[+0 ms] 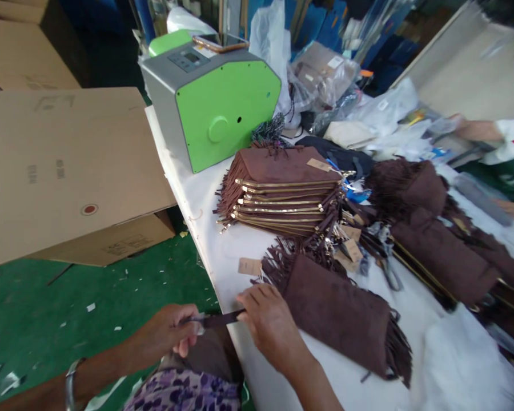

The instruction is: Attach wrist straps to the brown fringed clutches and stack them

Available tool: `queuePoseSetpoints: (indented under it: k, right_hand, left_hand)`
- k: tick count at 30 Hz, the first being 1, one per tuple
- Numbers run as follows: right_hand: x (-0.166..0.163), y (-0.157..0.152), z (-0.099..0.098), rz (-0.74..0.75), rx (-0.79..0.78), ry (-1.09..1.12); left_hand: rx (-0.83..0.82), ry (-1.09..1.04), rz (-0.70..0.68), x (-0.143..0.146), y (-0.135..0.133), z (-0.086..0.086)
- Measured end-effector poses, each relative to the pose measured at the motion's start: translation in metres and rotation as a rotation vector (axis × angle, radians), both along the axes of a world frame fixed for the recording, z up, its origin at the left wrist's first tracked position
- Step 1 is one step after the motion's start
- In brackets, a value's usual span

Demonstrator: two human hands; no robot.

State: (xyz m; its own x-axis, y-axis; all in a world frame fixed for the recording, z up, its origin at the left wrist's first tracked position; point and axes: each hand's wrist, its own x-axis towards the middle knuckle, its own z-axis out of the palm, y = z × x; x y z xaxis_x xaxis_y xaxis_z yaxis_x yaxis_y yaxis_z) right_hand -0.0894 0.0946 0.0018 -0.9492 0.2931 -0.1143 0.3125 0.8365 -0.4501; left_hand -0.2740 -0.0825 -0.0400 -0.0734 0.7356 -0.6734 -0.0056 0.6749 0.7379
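1. Head view: at the left of the frame we see a box (64,171) above a green floor (132,297).
2. At the lower centre-left we see the left hand (177,328), its fingers clamped on one end of a dark strap (223,319).
3. The strap runs, roughly level, between the two hands at the lower centre, near the table (223,242) edge.
4. At the upper centre we see a green machine (227,114) with a phone (220,41) on top.
5. At the lower centre we see the right hand (269,325), fingertips pinched on the strap's other end, just beside a tag (249,266).
6. Right of centre we find a pouch stack (282,165) and, below it, a fringed pouch (338,314).
7. At the right we see more pouches (445,257); above them, another person's hand (475,130).
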Motion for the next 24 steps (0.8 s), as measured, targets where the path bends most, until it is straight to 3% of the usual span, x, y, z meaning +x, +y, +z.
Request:
queuePoseSetpoints:
  k: [6,13,17,24]
  right_hand:
    - [0.022,0.015,-0.015,-0.093,0.072,-0.025]
    - [0.038,0.002,-0.015,-0.137,-0.078,0.094]
    - [0.044,-0.006,-0.022,-0.185,-0.079,0.148]
    - [0.045,-0.016,-0.035,-0.150,-0.018,0.162]
  left_hand:
    - [-0.063,-0.068,-0.008,-0.012,-0.022,-0.009]
    - [0.006,0.011,-0.130,0.002,0.000,-0.005]
    - [0.017,-0.020,-0.159,0.013,0.006,-0.007]
    - [-0.059,-0.182,-0.078,0.036,0.026,-0.001]
